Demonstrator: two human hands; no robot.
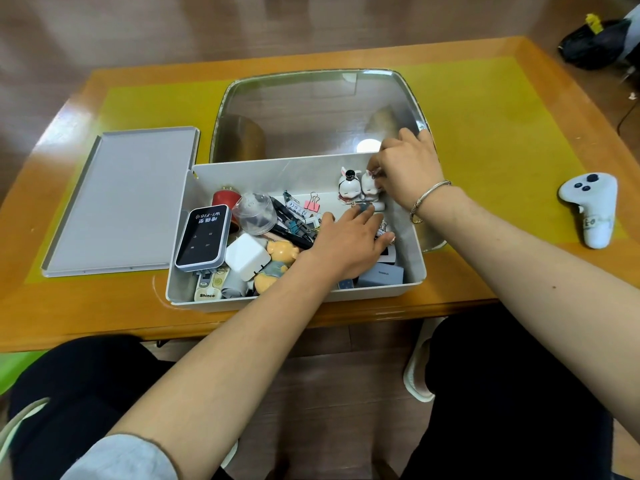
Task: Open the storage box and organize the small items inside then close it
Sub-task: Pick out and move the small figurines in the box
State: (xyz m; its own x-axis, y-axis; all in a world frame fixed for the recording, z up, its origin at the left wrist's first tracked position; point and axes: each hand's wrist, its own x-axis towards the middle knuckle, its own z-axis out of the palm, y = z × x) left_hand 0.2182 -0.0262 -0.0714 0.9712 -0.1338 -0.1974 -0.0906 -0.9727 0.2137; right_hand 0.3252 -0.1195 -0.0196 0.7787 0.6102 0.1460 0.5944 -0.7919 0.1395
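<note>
The box (pixel 414 268), white and open, is set at the near edge of the tabletop (pixel 485 133), and its grey lid (pixel 124 199) is laid flat just to the left of it, upside down. Behind the box a clear tray (pixel 311 109) is stood on the yellow mat (pixel 502 150).

The left hand (pixel 349 244) is reached into the right half of the box, palm down, with its fingers (pixel 363 211) spread and nearly straight over the items there; nothing is seen to be gripped by it. The right hand (pixel 408 168) is held at the far right corner of the box, its fingers curled around the head of a white rabbit figure (pixel 369 188), which appears to be pinched. A second rabbit figure (pixel 348 185), with a black top, is stood upright just beside the first, against the far wall. A bracelet (pixel 427 199) is worn on the right wrist.

In the left half of the box a Wi-Fi device (pixel 204 237) is leaned on other things, with a white charger (pixel 246 256) just beside it, a red cup (pixel 225 199) behind it and a clear dome (pixel 254 213) near the middle. An orange toy (pixel 277 259) is lain beside the charger, and a pink clip (pixel 311 204) is seen near the far wall. A grey block (pixel 381 274) is set in the near right corner.

A white controller (pixel 590 206) is lain on the tabletop well to the right.
</note>
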